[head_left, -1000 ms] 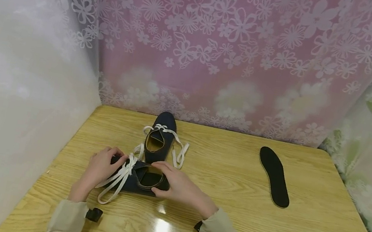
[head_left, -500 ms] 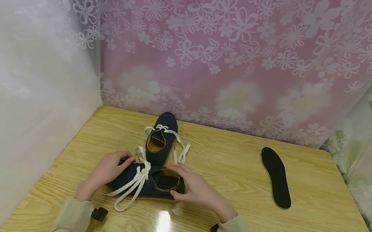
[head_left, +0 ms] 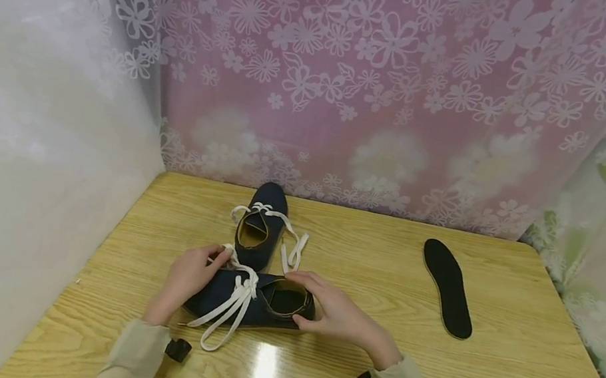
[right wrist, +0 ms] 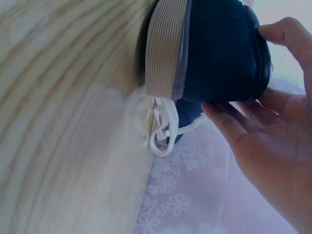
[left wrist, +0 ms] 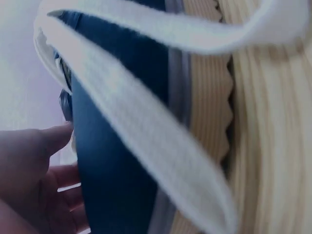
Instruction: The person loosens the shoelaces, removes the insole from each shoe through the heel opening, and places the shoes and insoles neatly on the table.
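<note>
A navy canvas shoe [head_left: 213, 293] lies sideways on the table, toe to the left, opening upward. Its white laces [head_left: 243, 297] hang in loops over the near side. My left hand [head_left: 190, 277] holds it at the toe, on the far side. In the left wrist view, the thumb and curled fingers [left wrist: 63, 178] are against the shoe. My right hand [head_left: 342, 314] grips the heel, thumb on the near rim, fingers on the far side. The right wrist view has the heel [right wrist: 219, 53] between thumb and fingers. A dark insole surface shows inside the opening.
A second navy shoe [head_left: 271, 197] stands behind, toe away, with loose white laces [head_left: 292, 248]. A black insole [head_left: 447, 289] lies on the right of the wooden table [head_left: 375, 262]. A pink floral curtain [head_left: 357, 90] hangs behind the table.
Both hands have moved right across the table together with the near shoe. The left hand has shifted slightly toward the laces. The other shoe and the loose insole stay put.
</note>
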`<state>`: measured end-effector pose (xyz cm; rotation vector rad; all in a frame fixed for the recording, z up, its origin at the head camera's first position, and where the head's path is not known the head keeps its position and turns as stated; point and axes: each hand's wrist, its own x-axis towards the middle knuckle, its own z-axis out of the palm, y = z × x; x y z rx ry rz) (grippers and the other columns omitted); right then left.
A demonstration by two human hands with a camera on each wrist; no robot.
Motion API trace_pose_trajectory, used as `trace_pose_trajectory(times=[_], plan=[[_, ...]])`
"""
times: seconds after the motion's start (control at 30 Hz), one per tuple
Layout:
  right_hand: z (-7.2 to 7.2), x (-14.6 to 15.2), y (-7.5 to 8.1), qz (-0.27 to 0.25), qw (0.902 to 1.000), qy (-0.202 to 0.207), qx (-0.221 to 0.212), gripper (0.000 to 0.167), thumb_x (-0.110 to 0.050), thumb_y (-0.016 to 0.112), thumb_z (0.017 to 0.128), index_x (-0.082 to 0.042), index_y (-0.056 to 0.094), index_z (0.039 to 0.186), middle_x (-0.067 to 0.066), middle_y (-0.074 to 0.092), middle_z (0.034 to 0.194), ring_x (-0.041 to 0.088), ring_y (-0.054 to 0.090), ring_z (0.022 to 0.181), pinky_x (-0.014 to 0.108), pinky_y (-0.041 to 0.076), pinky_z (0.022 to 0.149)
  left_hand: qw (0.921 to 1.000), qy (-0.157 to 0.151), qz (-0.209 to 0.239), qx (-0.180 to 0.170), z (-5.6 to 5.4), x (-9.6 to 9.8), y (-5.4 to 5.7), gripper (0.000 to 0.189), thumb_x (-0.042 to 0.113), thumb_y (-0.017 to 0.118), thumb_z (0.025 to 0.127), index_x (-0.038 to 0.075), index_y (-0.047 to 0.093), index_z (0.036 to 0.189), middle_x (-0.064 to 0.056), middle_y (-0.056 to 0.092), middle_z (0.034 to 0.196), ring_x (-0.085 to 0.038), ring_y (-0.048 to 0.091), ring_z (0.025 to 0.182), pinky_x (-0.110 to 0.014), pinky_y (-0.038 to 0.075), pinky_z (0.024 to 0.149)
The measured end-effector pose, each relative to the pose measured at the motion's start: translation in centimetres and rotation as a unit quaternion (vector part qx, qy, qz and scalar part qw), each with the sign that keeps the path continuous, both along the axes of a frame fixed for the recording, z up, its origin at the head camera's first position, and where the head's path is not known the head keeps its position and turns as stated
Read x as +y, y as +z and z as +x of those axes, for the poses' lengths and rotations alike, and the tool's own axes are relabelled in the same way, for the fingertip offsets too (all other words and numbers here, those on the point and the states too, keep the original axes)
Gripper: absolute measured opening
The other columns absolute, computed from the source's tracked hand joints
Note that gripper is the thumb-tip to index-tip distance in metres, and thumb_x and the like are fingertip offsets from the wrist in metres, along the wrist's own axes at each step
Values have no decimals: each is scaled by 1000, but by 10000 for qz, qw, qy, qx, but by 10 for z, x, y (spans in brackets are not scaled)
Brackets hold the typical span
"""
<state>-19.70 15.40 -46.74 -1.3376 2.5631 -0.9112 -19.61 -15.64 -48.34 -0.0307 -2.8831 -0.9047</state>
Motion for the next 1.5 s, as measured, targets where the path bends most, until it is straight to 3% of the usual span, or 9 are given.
trace_pose_trajectory(times=[0.1, 0.3, 0.53, 0.7, 0.97, 1.27, 1.33, 1.4, 1.5], plan=[[1, 1, 1, -68, 10000, 18, 38, 70, -21, 75, 91, -7, 44, 152, 13, 46, 153, 31, 48, 138, 50, 47, 106, 9995, 216, 176, 151, -3, 6, 0, 32, 40, 60, 103, 12, 74, 97, -8, 76, 97, -29, 72, 91, -49, 55, 79], [7, -1, 1, -48, 9995, -276, 112, 81, -38, 81, 87, -6, 44, 152, 14, 47, 152, 33, 47, 139, 52, 42, 111, 9941, 331, 469, 922, -11, 10, 1, 16, 23, 70, 97, 8, 74, 96, -8, 76, 91, -27, 74, 84, -46, 58, 75], [9, -3, -4, -153, 9982, -334, 467, 78, -37, 83, 85, -7, 48, 147, 10, 54, 146, 29, 53, 134, 48, 44, 110, 9861, 888, 733, 1200, -19, -3, 24, 23, 29, 63, 102, 9, 73, 99, -5, 77, 83, -24, 73, 74, -33, 50, 56], [10, -4, -5, -136, 9983, -355, 438, 77, -37, 83, 85, -8, 49, 147, 10, 55, 146, 28, 53, 134, 47, 45, 110, 9750, 1022, 873, 1768, -25, -8, 33, 19, 25, 61, 104, 8, 70, 101, -5, 79, 88, -24, 74, 74, -29, 44, 51], [10, -3, -7, -182, 9981, -381, 438, 76, -37, 82, 86, -8, 48, 148, 10, 54, 147, 29, 52, 135, 48, 46, 108, 9854, 674, 712, 1395, -30, -10, 26, 22, 18, 62, 103, 4, 66, 119, -12, 76, 111, -32, 73, 97, -48, 60, 79], [14, 13, -6, -112, 9986, -502, 80, 75, -36, 81, 88, -10, 47, 150, 7, 53, 147, 28, 53, 134, 50, 46, 107, 9910, 332, 735, 1064, -33, -16, 11, 37, 15, 58, 104, 1, 54, 139, -14, 65, 134, -35, 67, 113, -52, 57, 85], [14, 18, -6, -84, 9986, -504, 100, 74, -36, 81, 88, -10, 48, 149, 7, 53, 147, 28, 54, 133, 49, 47, 106, 9913, 348, 699, 1060, -33, -18, 10, 39, 15, 57, 105, 1, 52, 141, -14, 63, 137, -36, 67, 114, -50, 58, 81], [14, 23, -6, -63, 9986, -503, 166, 73, -36, 81, 89, -10, 48, 148, 7, 54, 147, 28, 55, 132, 48, 48, 106, 9914, 373, 637, 1085, -34, -19, 8, 40, 14, 57, 104, 1, 52, 142, -14, 62, 138, -37, 67, 114, -45, 57, 68], [16, 33, -7, -136, 9983, -537, 163, 72, -33, 82, 88, -11, 48, 148, 6, 54, 146, 28, 56, 131, 48, 49, 104, 9914, 406, 575, 1102, -34, -20, 6, 42, 14, 58, 104, 1, 51, 143, -14, 62, 139, -38, 68, 112, -34, 44, 47]])
